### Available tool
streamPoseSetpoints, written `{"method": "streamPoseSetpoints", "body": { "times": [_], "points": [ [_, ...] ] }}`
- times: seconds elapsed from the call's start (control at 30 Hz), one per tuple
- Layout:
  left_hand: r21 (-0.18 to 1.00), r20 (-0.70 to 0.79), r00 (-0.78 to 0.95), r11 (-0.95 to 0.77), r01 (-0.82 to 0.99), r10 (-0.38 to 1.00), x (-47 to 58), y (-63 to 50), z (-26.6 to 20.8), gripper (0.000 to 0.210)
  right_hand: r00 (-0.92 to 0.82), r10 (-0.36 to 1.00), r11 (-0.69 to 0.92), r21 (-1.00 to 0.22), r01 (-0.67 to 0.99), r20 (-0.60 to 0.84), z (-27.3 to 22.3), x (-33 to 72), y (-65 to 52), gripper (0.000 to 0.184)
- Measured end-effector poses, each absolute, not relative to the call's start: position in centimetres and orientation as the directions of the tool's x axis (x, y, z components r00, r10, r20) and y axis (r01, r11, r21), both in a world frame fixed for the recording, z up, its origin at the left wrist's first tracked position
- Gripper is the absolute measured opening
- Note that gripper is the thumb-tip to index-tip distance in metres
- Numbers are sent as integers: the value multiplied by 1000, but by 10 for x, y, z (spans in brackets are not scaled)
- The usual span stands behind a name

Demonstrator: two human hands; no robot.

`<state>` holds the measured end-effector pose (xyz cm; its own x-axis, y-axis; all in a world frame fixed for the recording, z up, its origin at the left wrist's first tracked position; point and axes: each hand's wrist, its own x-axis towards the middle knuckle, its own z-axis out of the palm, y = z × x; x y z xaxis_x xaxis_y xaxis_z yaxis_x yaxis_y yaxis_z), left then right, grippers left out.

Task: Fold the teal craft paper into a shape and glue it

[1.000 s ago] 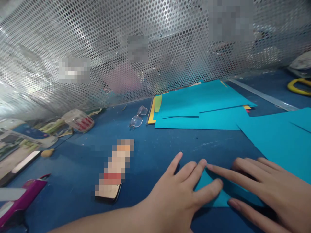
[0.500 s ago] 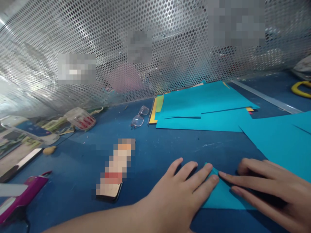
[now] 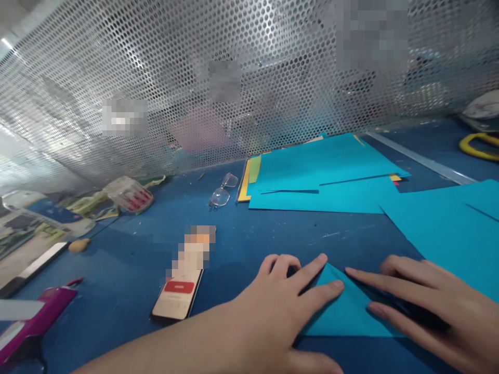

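A folded piece of blue paper [image 3: 343, 311], triangular with its point facing away from me, lies flat on the blue table. My left hand [image 3: 276, 296] rests over its left side; the index finger and thumb are stretched out, while the outer fingers bend a little. One fingertip presses on the paper near its top point. My right hand [image 3: 432, 301] is at the paper's right slanted edge, with two fingers extended and apart, their tips touching or close to that edge. Part of the paper's left side is hidden under my left hand.
Blue sheets [image 3: 312, 166] lie stacked at the back, and another blue sheet [image 3: 456, 223] is at right. Glasses [image 3: 224, 189], a phone [image 3: 177, 296], a plastic tub [image 3: 130, 195], a magenta tool [image 3: 39, 317] and a yellow handle [image 3: 477, 147] lie around. A perforated metal panel [image 3: 163, 78] stands behind.
My left hand has slid slightly left, uncovering more of the folded paper, and its outer fingers have curled. My right hand stays almost in place along the right edge.
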<state>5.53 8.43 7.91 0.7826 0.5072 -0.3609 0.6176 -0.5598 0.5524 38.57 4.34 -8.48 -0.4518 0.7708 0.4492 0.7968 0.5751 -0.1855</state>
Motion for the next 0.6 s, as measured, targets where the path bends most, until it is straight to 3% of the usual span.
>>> {"method": "streamPoseSetpoints", "body": {
  "times": [0.1,0.2,0.33,0.6],
  "points": [
    [556,-297,750,-532,639,591,57,81,69,85,-403,799,538,-230,811,446,-84,382,44,61],
    [521,-170,707,-546,656,687,58,77,52,67,-363,837,518,-376,769,410,-75,379,45,53],
    [464,-88,675,-569,679,733,60,71,36,60,-368,836,542,-511,668,406,-59,380,49,49],
    [589,-4,697,-561,581,718,58,68,35,56,-356,838,533,-483,694,413,-59,382,48,51]
  ]
}}
